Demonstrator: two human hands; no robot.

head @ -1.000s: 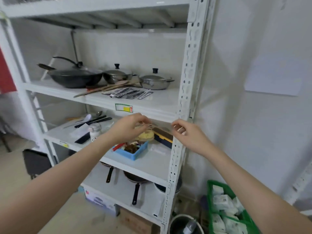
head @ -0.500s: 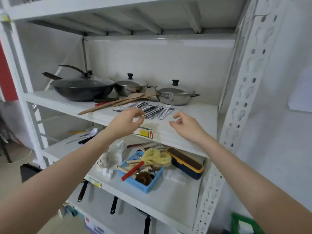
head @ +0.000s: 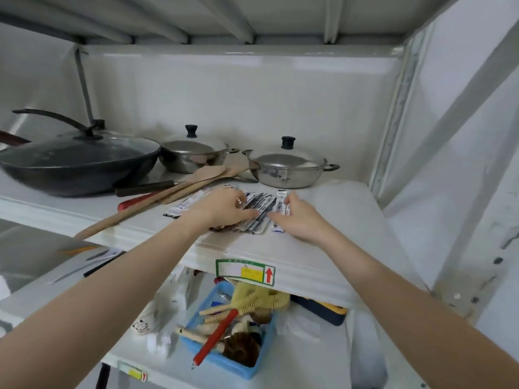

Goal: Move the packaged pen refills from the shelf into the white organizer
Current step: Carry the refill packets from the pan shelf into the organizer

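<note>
Several packaged pen refills (head: 259, 213) lie fanned out flat on the white metal shelf (head: 323, 242), in front of the pots. My left hand (head: 222, 210) rests on the left part of the pile, fingers spread and curled over the packets. My right hand (head: 297, 220) touches the pile's right edge, fingertips on the rightmost packet. Neither hand has lifted a packet. The packets under my left palm are hidden. No white organizer shows in this view.
A lidded black wok (head: 75, 161) and two lidded steel pots (head: 193, 154) (head: 288, 167) stand behind the pile. Wooden spatulas (head: 157, 197) lie to its left. On the shelf below sits a blue tray (head: 233, 332) of brushes. An upright post (head: 477, 164) bounds the right.
I have come closer to the shelf. Both hands moved forward from the shelf's front edge onto the pile of refill packets.
</note>
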